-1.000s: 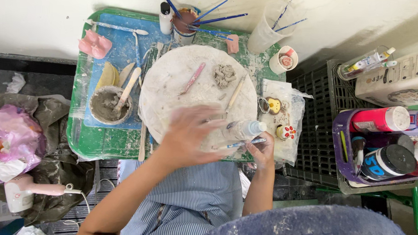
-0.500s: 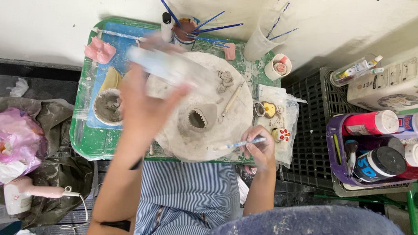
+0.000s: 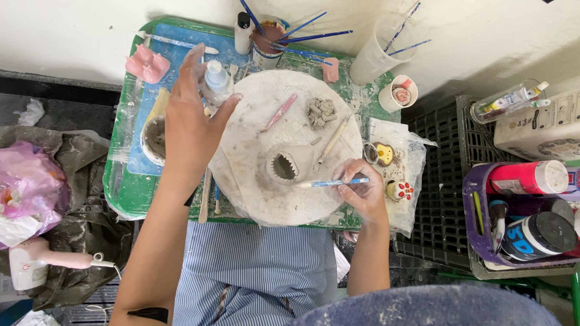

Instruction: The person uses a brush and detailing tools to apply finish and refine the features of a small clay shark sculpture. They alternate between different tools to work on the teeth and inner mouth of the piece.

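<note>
Your left hand [image 3: 189, 121] has its grip clamped on a small pale spray bottle [image 3: 217, 79], standing about upright above the counter [image 3: 127, 181]. Your right hand [image 3: 363, 191] pinches a blue tool [image 3: 332, 182]; its long axis lies level, tip pointing left toward the grey clay cup [image 3: 282, 166] on the round board [image 3: 259, 196].

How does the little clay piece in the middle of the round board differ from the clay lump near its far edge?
The clay piece is a shaped hollow ring with a jagged rim; the clay lump is a rough, knobbly heap. The clay piece sits near the board's centre, close to the blue tool in the right hand; the clay lump lies apart, untouched. Both are grey and rest on the round board.
</note>
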